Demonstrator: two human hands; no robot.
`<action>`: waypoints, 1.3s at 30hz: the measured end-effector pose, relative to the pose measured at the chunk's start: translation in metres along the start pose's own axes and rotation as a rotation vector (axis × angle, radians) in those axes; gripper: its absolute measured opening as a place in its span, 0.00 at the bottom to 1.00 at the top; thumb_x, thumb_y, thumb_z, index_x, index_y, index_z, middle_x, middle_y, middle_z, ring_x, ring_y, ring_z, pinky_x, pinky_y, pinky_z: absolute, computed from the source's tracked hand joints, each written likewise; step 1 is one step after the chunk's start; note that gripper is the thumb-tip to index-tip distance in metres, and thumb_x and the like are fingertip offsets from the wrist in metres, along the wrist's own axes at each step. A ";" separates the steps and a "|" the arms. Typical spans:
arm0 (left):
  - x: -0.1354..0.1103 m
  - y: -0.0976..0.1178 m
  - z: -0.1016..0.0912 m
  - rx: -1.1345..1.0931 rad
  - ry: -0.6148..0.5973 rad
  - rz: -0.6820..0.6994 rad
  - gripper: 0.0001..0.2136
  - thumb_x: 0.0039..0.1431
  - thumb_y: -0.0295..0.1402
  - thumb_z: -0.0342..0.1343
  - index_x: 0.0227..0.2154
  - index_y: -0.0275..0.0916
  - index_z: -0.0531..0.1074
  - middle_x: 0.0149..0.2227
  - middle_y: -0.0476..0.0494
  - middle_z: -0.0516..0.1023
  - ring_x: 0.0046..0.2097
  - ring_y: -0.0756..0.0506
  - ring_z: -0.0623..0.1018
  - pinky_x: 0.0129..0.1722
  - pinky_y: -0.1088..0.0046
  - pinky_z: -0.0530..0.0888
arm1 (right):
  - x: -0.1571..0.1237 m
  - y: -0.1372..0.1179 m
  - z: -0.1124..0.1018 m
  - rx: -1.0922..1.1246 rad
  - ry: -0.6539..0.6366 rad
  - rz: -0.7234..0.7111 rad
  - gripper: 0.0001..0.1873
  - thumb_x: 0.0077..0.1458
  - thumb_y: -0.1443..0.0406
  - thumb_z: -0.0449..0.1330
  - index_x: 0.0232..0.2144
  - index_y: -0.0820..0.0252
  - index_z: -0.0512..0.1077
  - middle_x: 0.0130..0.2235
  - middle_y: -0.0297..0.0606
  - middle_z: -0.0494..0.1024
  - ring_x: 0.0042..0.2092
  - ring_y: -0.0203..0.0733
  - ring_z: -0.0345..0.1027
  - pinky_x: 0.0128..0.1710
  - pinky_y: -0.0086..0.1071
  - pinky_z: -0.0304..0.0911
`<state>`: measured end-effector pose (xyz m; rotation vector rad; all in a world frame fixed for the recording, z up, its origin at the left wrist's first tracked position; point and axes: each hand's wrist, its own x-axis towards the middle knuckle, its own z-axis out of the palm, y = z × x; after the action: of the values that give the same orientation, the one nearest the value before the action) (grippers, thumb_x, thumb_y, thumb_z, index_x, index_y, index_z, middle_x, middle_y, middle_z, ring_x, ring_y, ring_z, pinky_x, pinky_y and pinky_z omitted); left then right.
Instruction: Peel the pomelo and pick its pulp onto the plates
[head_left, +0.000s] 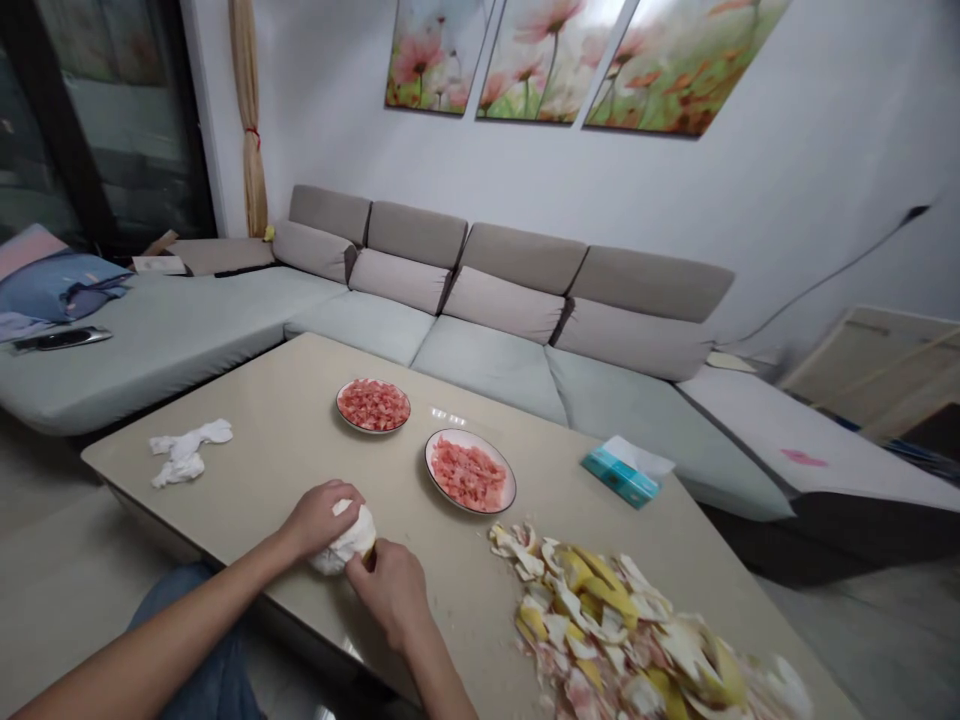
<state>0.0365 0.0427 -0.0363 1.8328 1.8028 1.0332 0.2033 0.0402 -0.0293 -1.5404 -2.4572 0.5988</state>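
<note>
A round pomelo (pixel 347 545), mostly stripped to its white pith, rests near the front edge of the table. My left hand (pixel 324 518) curls over its top and left side, gripping it. At its lower right, my right hand (pixel 391 585) has its fingers closed against the fruit, where a bit of yellow peel shows. The fingertips of that hand are partly hidden. Beyond the hands stand two dark-rimmed plates of pinkish-red fruit pulp, one plate (pixel 511 494) nearer and the other plate (pixel 341 420) farther left.
A heap of yellow and white pomelo peel (pixel 600 600) spreads over the table's right side. Behind it lies a blue tissue pack (pixel 622 474). Crumpled white tissues (pixel 184 450) are on the left of the table (pixel 277 400). A grey sofa (pixel 487 345) borders the far side.
</note>
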 end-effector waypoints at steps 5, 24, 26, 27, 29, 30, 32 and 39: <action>0.001 -0.002 0.002 0.014 0.007 -0.029 0.12 0.56 0.34 0.49 0.35 0.42 0.78 0.38 0.45 0.80 0.41 0.44 0.78 0.45 0.70 0.71 | 0.003 -0.001 0.008 -0.018 0.075 0.047 0.14 0.54 0.64 0.52 0.31 0.59 0.78 0.33 0.47 0.82 0.34 0.49 0.76 0.29 0.32 0.57; 0.000 -0.002 0.001 0.044 -0.018 0.004 0.13 0.59 0.35 0.47 0.35 0.40 0.77 0.38 0.43 0.80 0.43 0.44 0.77 0.46 0.69 0.70 | 0.005 0.020 0.009 0.218 -0.063 0.005 0.18 0.58 0.59 0.51 0.27 0.62 0.77 0.29 0.44 0.81 0.28 0.40 0.68 0.25 0.29 0.46; 0.001 -0.003 0.001 0.042 -0.027 0.010 0.13 0.59 0.36 0.47 0.35 0.40 0.77 0.38 0.43 0.80 0.43 0.43 0.77 0.46 0.69 0.70 | 0.008 0.023 0.016 0.298 -0.044 -0.020 0.19 0.56 0.60 0.51 0.22 0.63 0.75 0.24 0.39 0.78 0.24 0.36 0.60 0.24 0.29 0.42; 0.002 -0.004 0.001 0.040 -0.031 0.012 0.13 0.58 0.36 0.47 0.35 0.40 0.77 0.38 0.43 0.80 0.43 0.43 0.77 0.46 0.69 0.70 | 0.009 0.024 0.020 0.325 -0.020 -0.015 0.18 0.55 0.61 0.52 0.20 0.63 0.74 0.22 0.37 0.76 0.23 0.34 0.57 0.23 0.29 0.40; 0.003 -0.004 0.000 0.036 -0.038 0.015 0.13 0.58 0.36 0.47 0.35 0.40 0.77 0.38 0.43 0.80 0.43 0.43 0.77 0.46 0.69 0.70 | 0.010 0.025 0.026 0.381 0.033 0.021 0.16 0.52 0.63 0.54 0.17 0.63 0.70 0.19 0.34 0.71 0.23 0.33 0.50 0.24 0.30 0.38; 0.004 -0.005 0.000 0.034 -0.040 0.017 0.13 0.58 0.36 0.47 0.35 0.40 0.77 0.38 0.44 0.80 0.43 0.43 0.77 0.46 0.69 0.71 | 0.010 0.025 0.029 0.447 0.047 0.048 0.15 0.51 0.64 0.54 0.15 0.62 0.68 0.17 0.32 0.68 0.23 0.32 0.48 0.24 0.30 0.37; 0.004 -0.005 0.000 0.031 -0.041 0.022 0.13 0.58 0.36 0.47 0.35 0.40 0.77 0.38 0.44 0.80 0.43 0.43 0.78 0.46 0.69 0.71 | 0.011 0.024 0.033 0.637 0.045 0.104 0.14 0.49 0.66 0.55 0.14 0.61 0.63 0.16 0.29 0.61 0.23 0.32 0.46 0.24 0.30 0.37; 0.001 -0.011 -0.003 0.019 -0.013 0.056 0.17 0.59 0.40 0.45 0.35 0.39 0.78 0.39 0.42 0.81 0.43 0.42 0.79 0.47 0.68 0.73 | 0.014 0.023 0.035 1.030 -0.135 0.230 0.17 0.56 0.63 0.45 0.16 0.56 0.56 0.15 0.26 0.52 0.18 0.31 0.43 0.19 0.26 0.41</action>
<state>0.0266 0.0446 -0.0420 1.9072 1.7690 1.0251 0.2035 0.0531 -0.0714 -1.3018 -1.5254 1.6899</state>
